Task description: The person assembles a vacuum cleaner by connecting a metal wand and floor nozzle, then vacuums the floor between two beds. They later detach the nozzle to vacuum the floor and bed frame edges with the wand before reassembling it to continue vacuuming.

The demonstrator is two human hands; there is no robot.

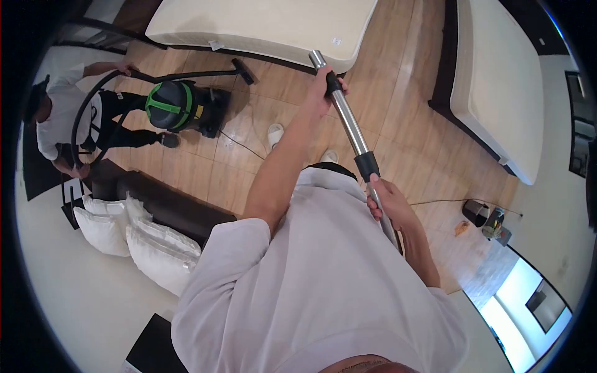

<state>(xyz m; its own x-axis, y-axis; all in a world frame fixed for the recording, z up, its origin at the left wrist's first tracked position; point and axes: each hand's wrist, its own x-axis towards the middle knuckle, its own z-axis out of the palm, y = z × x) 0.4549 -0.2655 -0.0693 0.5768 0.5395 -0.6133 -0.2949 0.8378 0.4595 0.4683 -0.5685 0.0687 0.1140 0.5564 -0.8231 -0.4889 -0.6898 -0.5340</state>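
Observation:
My left hand (324, 90) is closed around the upper part of a vacuum wand (352, 124), a shiny metal tube with black collars. The tube's bare end sticks out beyond that hand, over the corner of a mattress in this view. My right hand (392, 202) grips the wand lower down, just below its second black collar. From there the tube slopes along my shirt, partly hidden by my right forearm. A black and green vacuum cleaner (171, 105) stands on the floor to the left. Its black hose (84, 115) is held by another person.
A person (65, 112) stands at the left, beside the vacuum. A floor nozzle (243, 71) lies near a mattress (261, 25); another mattress (497, 81) is at right. White pillows (155, 248) rest on a dark sofa (168, 199). Cords cross the wooden floor (398, 93) near a bin (475, 212).

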